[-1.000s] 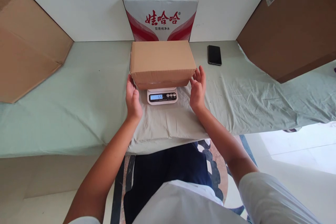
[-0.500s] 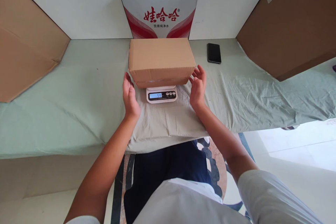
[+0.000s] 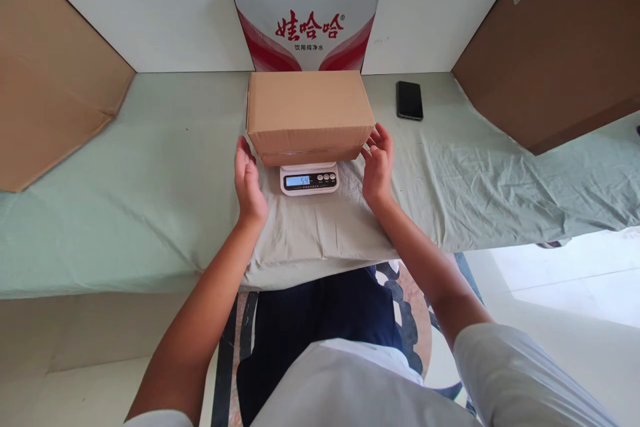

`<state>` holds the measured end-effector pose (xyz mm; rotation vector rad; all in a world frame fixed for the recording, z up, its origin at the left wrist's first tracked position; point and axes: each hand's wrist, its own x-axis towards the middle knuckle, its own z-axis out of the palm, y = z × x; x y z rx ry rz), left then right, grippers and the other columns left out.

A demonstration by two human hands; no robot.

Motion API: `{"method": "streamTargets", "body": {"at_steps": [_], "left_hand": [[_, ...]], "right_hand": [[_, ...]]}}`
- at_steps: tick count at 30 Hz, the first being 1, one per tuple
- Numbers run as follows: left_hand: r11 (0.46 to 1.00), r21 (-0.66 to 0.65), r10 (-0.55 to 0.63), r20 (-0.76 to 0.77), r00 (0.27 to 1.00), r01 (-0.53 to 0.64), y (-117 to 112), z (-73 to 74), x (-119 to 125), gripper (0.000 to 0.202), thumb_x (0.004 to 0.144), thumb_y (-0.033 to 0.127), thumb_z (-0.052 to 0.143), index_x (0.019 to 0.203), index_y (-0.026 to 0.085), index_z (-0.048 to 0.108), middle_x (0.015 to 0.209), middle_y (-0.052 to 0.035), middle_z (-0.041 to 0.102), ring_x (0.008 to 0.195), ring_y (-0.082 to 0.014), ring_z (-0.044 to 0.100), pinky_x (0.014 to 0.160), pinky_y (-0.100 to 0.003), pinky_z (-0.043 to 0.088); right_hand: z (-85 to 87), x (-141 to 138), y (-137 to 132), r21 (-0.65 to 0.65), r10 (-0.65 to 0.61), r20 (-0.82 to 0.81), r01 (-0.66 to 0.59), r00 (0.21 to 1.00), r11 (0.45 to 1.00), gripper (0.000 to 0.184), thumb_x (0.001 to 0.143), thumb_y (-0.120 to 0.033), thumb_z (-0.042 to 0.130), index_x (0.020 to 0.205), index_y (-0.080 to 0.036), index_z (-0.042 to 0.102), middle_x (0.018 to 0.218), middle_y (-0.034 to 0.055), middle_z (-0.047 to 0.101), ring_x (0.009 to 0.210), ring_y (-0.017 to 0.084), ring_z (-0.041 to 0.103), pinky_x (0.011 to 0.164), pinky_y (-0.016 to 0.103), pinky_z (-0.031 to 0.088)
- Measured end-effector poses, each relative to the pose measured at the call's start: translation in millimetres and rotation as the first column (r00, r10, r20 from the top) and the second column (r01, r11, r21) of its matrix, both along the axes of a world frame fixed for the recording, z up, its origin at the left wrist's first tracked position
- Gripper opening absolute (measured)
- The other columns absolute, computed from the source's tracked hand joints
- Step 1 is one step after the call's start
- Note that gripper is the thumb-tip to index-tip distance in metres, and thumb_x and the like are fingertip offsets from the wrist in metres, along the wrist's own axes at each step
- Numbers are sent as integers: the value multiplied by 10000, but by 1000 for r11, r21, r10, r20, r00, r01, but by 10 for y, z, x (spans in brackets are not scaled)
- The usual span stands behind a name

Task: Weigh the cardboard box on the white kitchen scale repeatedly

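Observation:
A closed brown cardboard box (image 3: pixel 309 113) rests on a small white kitchen scale (image 3: pixel 309 179) whose lit display shows a reading. The scale stands on a pale green cloth (image 3: pixel 150 180) over the table. My left hand (image 3: pixel 249 183) is held upright just left of the box's near corner, fingers stretched, a small gap between them and the box. My right hand (image 3: pixel 379 165) hovers beside the box's right near corner, fingers apart and slightly curled, holding nothing.
A white carton with red print (image 3: pixel 306 27) stands behind the box against white panels. A black phone (image 3: pixel 409 100) lies to the right. Large brown cardboard sheets lean at the left (image 3: pixel 45 80) and right (image 3: pixel 555 47). The table's front edge is close to my lap.
Both hands have drawn slightly away from the box's sides. The scale reading settled from 55 to 54. The box has not moved.

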<state>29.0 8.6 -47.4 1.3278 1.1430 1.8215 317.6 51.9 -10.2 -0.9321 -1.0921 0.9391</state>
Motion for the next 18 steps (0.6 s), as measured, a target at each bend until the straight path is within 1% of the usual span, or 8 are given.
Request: {"method": "streamTargets", "body": {"at_steps": [5, 8, 11, 14, 16, 18], "left_hand": [[1000, 15, 12, -29, 1000, -12, 2, 13, -18, 903, 1069, 904, 468, 1797, 371, 466, 1954, -61, 324, 1852, -330, 182, 1529, -544, 174], [1000, 0, 20, -37, 999, -20, -14, 58, -3, 940, 1051, 927, 463, 1795, 353, 467, 1950, -75, 333, 1852, -333, 182, 1529, -534, 180], [999, -34, 33, -47, 998, -34, -48, 139, 41, 994, 1022, 953, 470, 1799, 333, 455, 1945, -84, 345, 1844, -321, 221, 1518, -488, 230], [997, -57, 43, -27, 999, -44, -76, 215, 85, 1041, 995, 955, 516, 1792, 288, 464, 1937, -114, 359, 1830, -312, 278, 1500, -439, 283], [997, -66, 45, -11, 999, -46, -87, 246, 100, 1058, 977, 957, 544, 1781, 271, 477, 1931, -129, 368, 1821, -315, 305, 1492, -431, 299], [996, -73, 44, -14, 999, -45, -91, 260, 104, 1047, 974, 961, 540, 1777, 291, 483, 1930, -113, 375, 1821, -311, 308, 1494, -436, 292]], "right_hand": [[11, 2, 4, -6, 18, -7, -18, 1000, 1000, 730, 862, -749, 662, 1499, -411, 550, 1681, 46, 610, 1648, 350, 532, 1366, 649, 466], [23, -9, 0, -6, 17, -18, -17, 1000, 1000, 702, 866, -729, 667, 1479, -402, 569, 1664, 47, 622, 1633, 343, 541, 1359, 634, 468], [57, -32, -24, -9, 5, -72, -6, 997, 1000, 626, 865, -666, 697, 1427, -401, 613, 1600, 34, 657, 1581, 328, 582, 1354, 628, 472], [89, -51, -52, -13, -4, -110, 2, 994, 1000, 571, 866, -612, 718, 1394, -404, 651, 1549, 21, 680, 1536, 311, 614, 1361, 622, 467], [96, -56, -61, -12, -5, -114, 4, 993, 1000, 554, 874, -606, 722, 1388, -408, 663, 1542, 13, 686, 1525, 305, 624, 1366, 623, 467], [93, -56, -61, -12, 1, -112, -2, 994, 1000, 543, 881, -605, 724, 1385, -410, 672, 1551, 7, 690, 1521, 302, 630, 1369, 625, 472]]}}
